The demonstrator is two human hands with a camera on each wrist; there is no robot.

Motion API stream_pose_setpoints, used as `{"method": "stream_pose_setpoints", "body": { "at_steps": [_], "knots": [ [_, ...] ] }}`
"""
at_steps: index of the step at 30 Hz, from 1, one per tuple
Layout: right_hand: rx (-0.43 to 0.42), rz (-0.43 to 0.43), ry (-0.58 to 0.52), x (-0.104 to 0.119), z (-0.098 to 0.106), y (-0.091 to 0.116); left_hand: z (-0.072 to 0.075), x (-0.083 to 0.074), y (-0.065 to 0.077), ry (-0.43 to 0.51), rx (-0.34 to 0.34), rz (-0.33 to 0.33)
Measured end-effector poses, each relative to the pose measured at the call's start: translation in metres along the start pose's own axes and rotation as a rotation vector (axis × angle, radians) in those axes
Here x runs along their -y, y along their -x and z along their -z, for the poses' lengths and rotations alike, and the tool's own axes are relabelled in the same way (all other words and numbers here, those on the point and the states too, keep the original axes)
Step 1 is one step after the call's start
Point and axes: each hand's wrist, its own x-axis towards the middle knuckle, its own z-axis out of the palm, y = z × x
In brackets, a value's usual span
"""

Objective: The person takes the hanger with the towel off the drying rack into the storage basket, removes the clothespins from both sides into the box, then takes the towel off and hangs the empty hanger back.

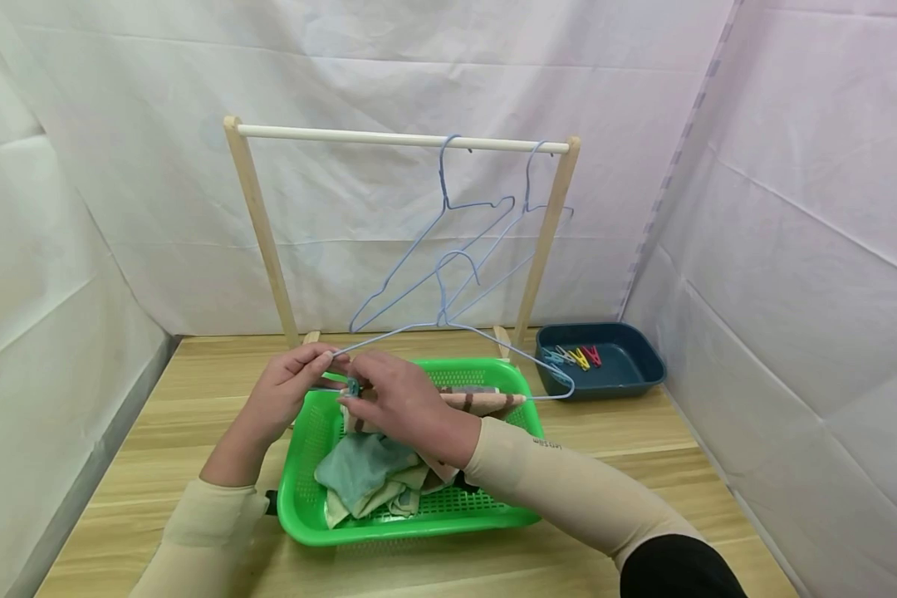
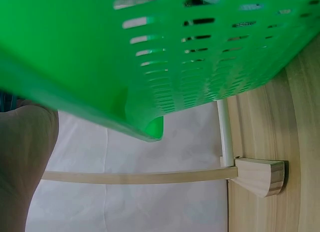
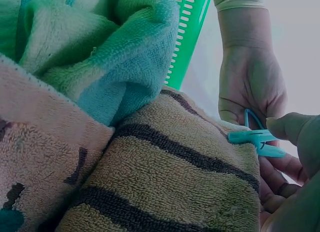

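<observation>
The left hand [image 1: 284,386] grips the left end of a blue wire hanger [image 1: 396,330] above the green basket [image 1: 411,534]. A tan towel with dark brown stripes [image 3: 165,157] lies over the hanger's lower bar. At that towel's edge, near the hanger's left end, the right hand [image 1: 411,403] pinches a light blue clothespin [image 3: 252,137] between thumb and finger. The clothespin's jaws sit over the towel edge in the right wrist view. Below, a crumpled teal and cream towel [image 1: 366,469] rests in the basket. The left wrist view shows mostly the basket's underside.
Behind the basket stands a wooden rack with a white rod [image 1: 344,135]. Two blue hangers [image 1: 411,253] hang toward its right end. At right, a dark blue tray [image 1: 628,365] holds several coloured clothespins [image 1: 579,357]. White cloth walls [image 1: 807,208] enclose the table.
</observation>
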Motion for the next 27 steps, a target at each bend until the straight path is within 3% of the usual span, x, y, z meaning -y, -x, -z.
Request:
{"method": "stream_pose_setpoints", "body": {
  "at_steps": [27],
  "knots": [
    [-0.045, 0.064, -0.046, 0.0010, 0.0085, -0.0019, 0.0031, 0.0032, 0.0001, 0.006, -0.007, -0.010]
  ]
}}
